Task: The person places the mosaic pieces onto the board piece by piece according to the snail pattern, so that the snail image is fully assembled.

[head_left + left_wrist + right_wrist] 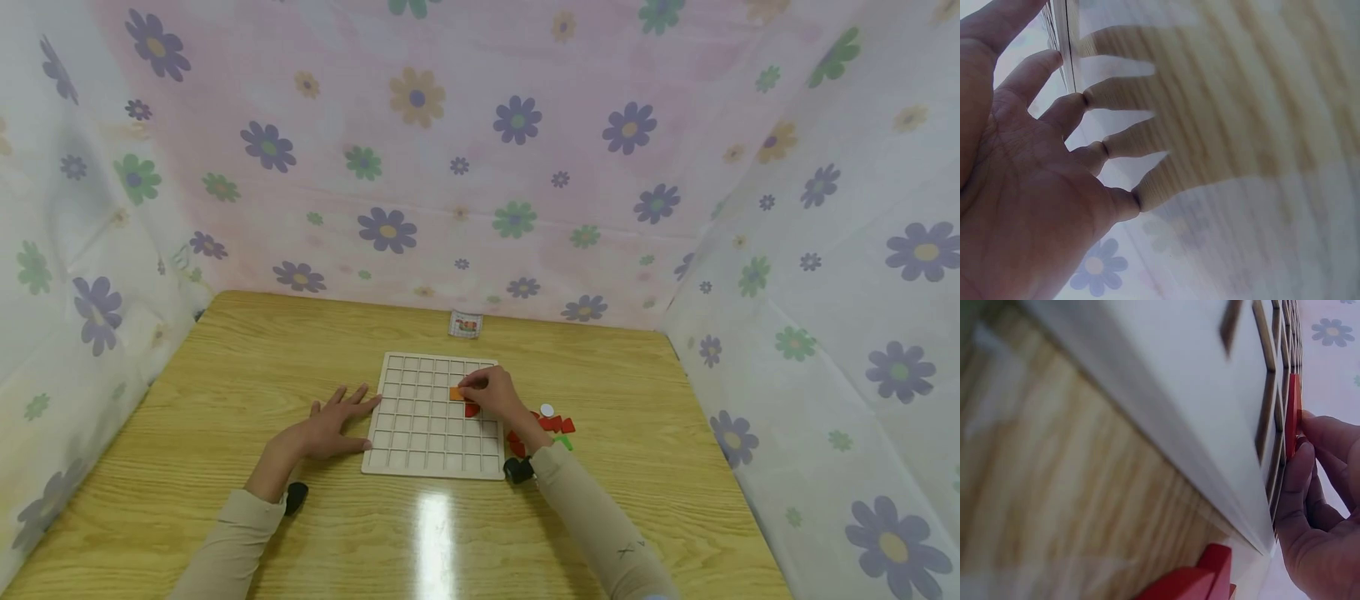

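Note:
A pale wooden grid board (418, 437) lies on the table. My left hand (335, 425) rests at its left edge with fingers spread, thumb and a fingertip right at the rim. In the left wrist view the left hand (1041, 162) has its fingertips down on the glossy tabletop. Over the board's right half, my right hand (491, 393) pinches a small red piece, mostly hidden by thumb and fingers, as the right wrist view shows. An orange square (456, 393) sits in a cell at those fingertips, and a red piece (472, 410) lies just below it.
Several loose red pieces (551, 423), a green piece (564, 441) and a white disc (547, 411) lie right of the board, partly behind the right forearm. A small picture card (466, 324) is at the table's back edge. Flowered cloth (465, 167) surrounds the table.

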The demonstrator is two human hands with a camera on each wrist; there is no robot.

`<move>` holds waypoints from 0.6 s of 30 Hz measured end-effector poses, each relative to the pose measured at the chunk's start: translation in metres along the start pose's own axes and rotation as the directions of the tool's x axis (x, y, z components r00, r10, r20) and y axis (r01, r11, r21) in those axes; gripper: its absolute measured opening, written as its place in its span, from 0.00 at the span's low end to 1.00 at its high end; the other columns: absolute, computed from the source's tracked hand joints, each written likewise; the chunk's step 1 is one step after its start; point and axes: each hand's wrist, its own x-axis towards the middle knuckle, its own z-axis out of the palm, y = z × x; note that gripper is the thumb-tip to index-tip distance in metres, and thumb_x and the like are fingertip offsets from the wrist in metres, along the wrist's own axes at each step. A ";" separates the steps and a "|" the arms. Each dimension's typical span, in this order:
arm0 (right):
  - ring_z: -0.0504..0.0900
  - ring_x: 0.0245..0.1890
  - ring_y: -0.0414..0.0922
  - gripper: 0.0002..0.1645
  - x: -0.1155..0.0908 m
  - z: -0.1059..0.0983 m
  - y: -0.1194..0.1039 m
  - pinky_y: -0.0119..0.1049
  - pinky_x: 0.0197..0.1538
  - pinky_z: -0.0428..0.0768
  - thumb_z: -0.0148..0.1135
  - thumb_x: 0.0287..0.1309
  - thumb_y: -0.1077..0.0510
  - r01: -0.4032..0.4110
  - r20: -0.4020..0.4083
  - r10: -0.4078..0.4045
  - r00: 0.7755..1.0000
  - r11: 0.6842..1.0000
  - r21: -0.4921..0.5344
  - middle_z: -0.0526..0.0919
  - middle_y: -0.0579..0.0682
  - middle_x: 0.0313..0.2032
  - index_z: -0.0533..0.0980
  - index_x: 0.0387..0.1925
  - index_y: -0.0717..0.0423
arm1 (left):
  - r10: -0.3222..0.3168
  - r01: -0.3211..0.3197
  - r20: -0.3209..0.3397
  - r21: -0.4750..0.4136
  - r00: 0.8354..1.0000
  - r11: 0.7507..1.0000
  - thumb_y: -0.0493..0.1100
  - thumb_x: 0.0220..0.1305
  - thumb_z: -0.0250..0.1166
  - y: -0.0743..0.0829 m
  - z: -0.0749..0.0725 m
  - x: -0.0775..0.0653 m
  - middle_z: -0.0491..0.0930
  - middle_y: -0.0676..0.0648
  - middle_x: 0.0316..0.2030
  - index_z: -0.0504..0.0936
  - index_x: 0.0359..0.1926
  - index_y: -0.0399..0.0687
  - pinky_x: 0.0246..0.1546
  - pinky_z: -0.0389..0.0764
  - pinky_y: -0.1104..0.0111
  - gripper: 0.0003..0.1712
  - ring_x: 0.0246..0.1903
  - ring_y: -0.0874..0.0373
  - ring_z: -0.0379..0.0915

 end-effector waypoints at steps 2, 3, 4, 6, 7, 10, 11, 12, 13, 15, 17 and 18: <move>0.86 0.33 0.41 0.04 0.001 0.000 0.001 0.32 0.38 0.83 0.69 0.63 0.64 -0.001 0.003 0.001 1.000 1.000 0.000 0.90 0.55 0.37 0.88 0.37 0.61 | 0.004 -0.004 -0.001 -0.001 1.000 1.000 0.49 0.69 0.68 0.000 0.000 0.000 0.43 0.28 0.78 0.57 0.79 0.41 0.61 0.30 0.20 0.46 0.75 0.21 0.26; 0.86 0.32 0.41 0.04 0.001 0.001 0.001 0.31 0.38 0.83 0.69 0.63 0.64 -0.004 0.004 0.004 1.000 1.000 -0.001 0.90 0.55 0.37 0.88 0.37 0.61 | 0.005 -0.005 -0.001 -0.001 1.000 1.000 0.49 0.69 0.68 0.001 0.000 0.000 0.43 0.28 0.78 0.57 0.79 0.40 0.61 0.30 0.20 0.46 0.75 0.21 0.26; 0.85 0.32 0.41 0.04 0.001 0.001 0.001 0.31 0.37 0.83 0.69 0.63 0.64 -0.003 0.004 0.003 1.000 1.000 -0.001 0.90 0.55 0.37 0.88 0.36 0.61 | 0.006 -0.006 -0.001 -0.005 1.000 1.000 0.49 0.69 0.68 0.001 0.000 0.000 0.43 0.28 0.78 0.57 0.79 0.40 0.61 0.30 0.20 0.46 0.75 0.21 0.26; 0.84 0.31 0.40 0.04 0.001 0.001 0.001 0.31 0.36 0.82 0.69 0.63 0.64 -0.006 0.002 0.006 1.000 1.000 -0.006 0.89 0.54 0.36 0.88 0.36 0.61 | 0.008 -0.008 0.001 -0.012 1.000 1.000 0.49 0.68 0.68 0.002 0.000 0.000 0.43 0.28 0.78 0.57 0.78 0.40 0.60 0.30 0.20 0.46 0.74 0.21 0.26; 0.84 0.30 0.39 0.04 0.001 0.001 0.001 0.31 0.36 0.82 0.69 0.63 0.64 -0.006 0.003 0.006 1.000 1.000 -0.008 0.89 0.54 0.35 0.88 0.36 0.61 | 0.007 -0.007 0.001 -0.015 1.000 1.000 0.50 0.68 0.68 0.002 0.000 0.000 0.43 0.28 0.78 0.57 0.78 0.40 0.60 0.30 0.20 0.46 0.75 0.21 0.26; 0.83 0.30 0.40 0.04 0.000 0.001 0.001 0.31 0.35 0.81 0.70 0.63 0.64 0.003 0.008 -0.003 1.000 1.000 -0.006 0.89 0.54 0.34 0.88 0.36 0.61 | 0.004 -0.004 0.003 -0.017 1.000 1.000 0.50 0.68 0.69 0.003 -0.001 0.000 0.42 0.28 0.78 0.58 0.78 0.40 0.60 0.30 0.20 0.46 0.74 0.21 0.26; 0.83 0.30 0.39 0.04 0.000 0.001 0.001 0.30 0.35 0.81 0.70 0.63 0.63 0.006 0.012 -0.006 1.000 1.000 -0.004 0.89 0.54 0.34 0.88 0.36 0.61 | 0.003 -0.003 0.003 -0.016 1.000 1.000 0.50 0.68 0.69 0.003 -0.001 0.000 0.42 0.28 0.78 0.58 0.78 0.40 0.60 0.30 0.20 0.46 0.74 0.21 0.26; 0.84 0.30 0.40 0.04 0.000 0.001 0.002 0.30 0.35 0.81 0.70 0.63 0.64 0.015 0.016 -0.015 1.000 1.000 -0.001 0.89 0.55 0.35 0.88 0.36 0.61 | -0.001 0.001 0.004 -0.016 1.000 1.000 0.50 0.68 0.69 0.003 -0.001 0.000 0.42 0.28 0.78 0.57 0.78 0.40 0.60 0.29 0.20 0.47 0.74 0.21 0.25; 0.84 0.30 0.40 0.04 0.001 0.001 0.003 0.30 0.35 0.81 0.70 0.63 0.64 0.020 0.020 -0.020 1.000 1.000 0.000 0.89 0.55 0.35 0.88 0.37 0.61 | -0.002 0.002 0.004 -0.015 1.000 1.000 0.50 0.67 0.69 0.003 -0.001 -0.001 0.42 0.28 0.78 0.57 0.78 0.40 0.60 0.29 0.20 0.47 0.75 0.21 0.25; 0.85 0.31 0.41 0.05 0.000 0.000 0.003 0.30 0.35 0.81 0.69 0.63 0.63 0.029 0.031 -0.029 0.999 1.000 0.004 0.89 0.55 0.35 0.88 0.38 0.62 | 0.002 -0.002 0.002 -0.010 1.000 1.000 0.51 0.67 0.69 0.004 -0.001 -0.001 0.43 0.28 0.78 0.58 0.78 0.40 0.60 0.31 0.19 0.47 0.74 0.20 0.26; 0.84 0.31 0.40 0.06 0.000 -0.001 0.003 0.31 0.36 0.82 0.69 0.64 0.63 0.036 0.042 -0.036 0.998 0.999 -0.003 0.89 0.55 0.35 0.87 0.39 0.62 | 0.001 -0.001 0.001 -0.009 1.000 1.000 0.51 0.67 0.69 0.005 -0.001 -0.001 0.43 0.28 0.78 0.58 0.78 0.40 0.60 0.31 0.19 0.47 0.74 0.21 0.26; 0.84 0.31 0.40 0.06 0.000 -0.001 0.003 0.31 0.36 0.81 0.69 0.64 0.63 0.033 0.049 -0.033 0.998 0.999 -0.006 0.89 0.55 0.35 0.87 0.40 0.61 | 0.001 -0.001 0.000 -0.009 1.000 1.000 0.51 0.67 0.69 0.005 -0.002 -0.001 0.43 0.28 0.78 0.58 0.78 0.40 0.60 0.31 0.19 0.47 0.74 0.20 0.27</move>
